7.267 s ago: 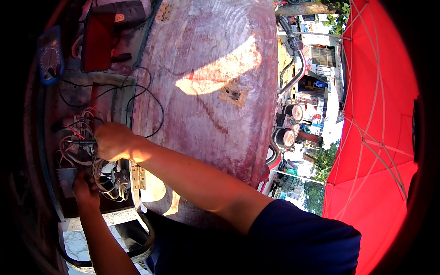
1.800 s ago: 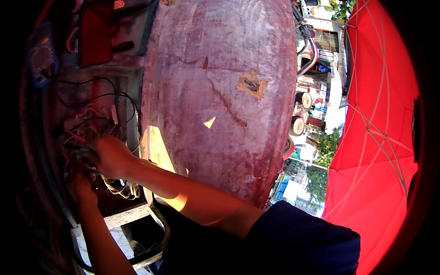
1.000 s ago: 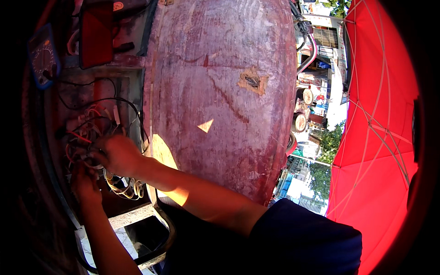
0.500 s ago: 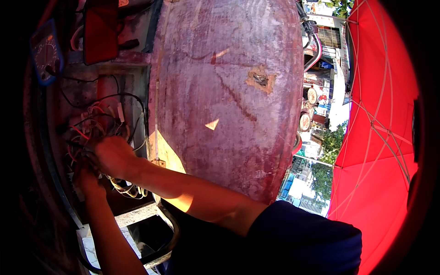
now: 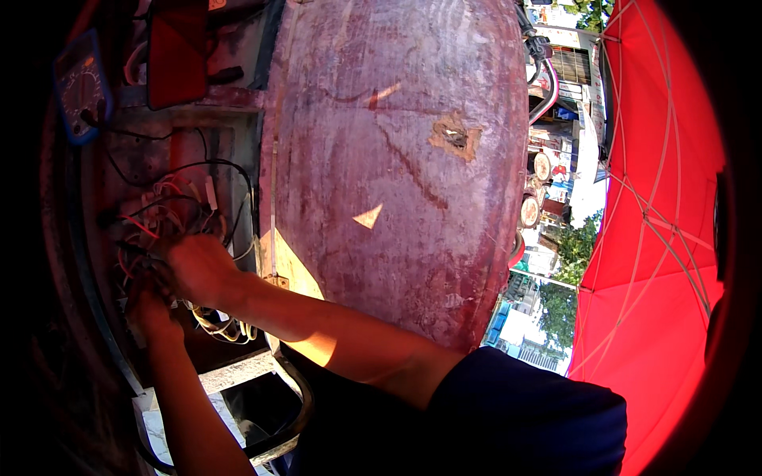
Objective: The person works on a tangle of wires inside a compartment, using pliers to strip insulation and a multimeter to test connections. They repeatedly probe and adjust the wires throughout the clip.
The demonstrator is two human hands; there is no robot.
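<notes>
My left hand (image 5: 149, 308) and my right hand (image 5: 200, 270) meet among a tangle of wires (image 5: 168, 208) in an open metal compartment. The fingers of both are closed and almost touching. Deep shade hides what they pinch; a thin dark piece (image 5: 132, 249) juts out to the left of the fingertips. Red, white and black wires spread above the hands, and pale looped wires (image 5: 218, 324) hang below the right wrist. Above left leans a blue-edged multimeter (image 5: 80, 89) with a dial, and its black lead (image 5: 131, 136) runs into the compartment.
A dark-red flat device (image 5: 176, 59) rests above the compartment. To the right spreads a large worn, reddish metal panel (image 5: 381, 174) with a torn patch (image 5: 455, 136). Below is a metal frame with a curved black tube (image 5: 304, 404). A red canopy (image 5: 651, 238) stands far right.
The view has shifted very slightly. Both hands stay at the same spot among the wires, with hardly any visible movement of the fingers.
</notes>
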